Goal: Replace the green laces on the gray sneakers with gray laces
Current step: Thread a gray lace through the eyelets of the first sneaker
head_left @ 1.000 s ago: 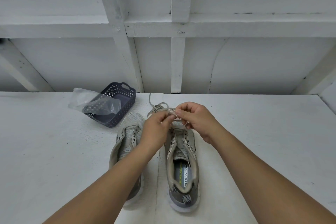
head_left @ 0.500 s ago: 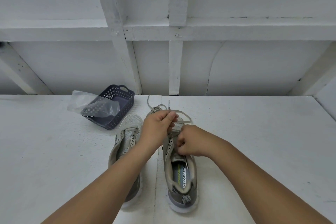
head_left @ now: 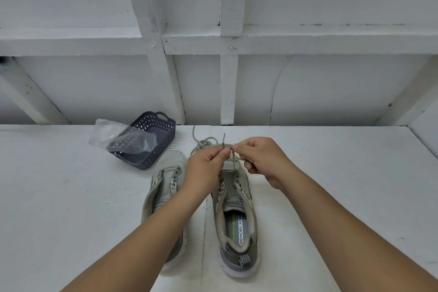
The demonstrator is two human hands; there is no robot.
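Observation:
Two gray sneakers stand side by side on the white table, toes pointing away from me. The left sneaker [head_left: 166,180] has no lace in its eyelets. Over the toe end of the right sneaker [head_left: 237,220], my left hand [head_left: 206,166] and my right hand [head_left: 258,159] both pinch a gray lace [head_left: 234,161]. One strand of the lace runs down to the shoe's front eyelets. The loose remainder of the lace lies bunched beyond the toe at the back. One tip sticks up between my fingers.
A dark blue perforated basket [head_left: 163,125] sits at the back left of the table with a clear plastic bag [head_left: 111,135] lying half in it. A white framed wall rises behind the table [head_left: 59,197].
My right hand, which half a second ago was down at the right sneaker's eyelets, has risen and met my left hand above the toe, drawing the lace up.

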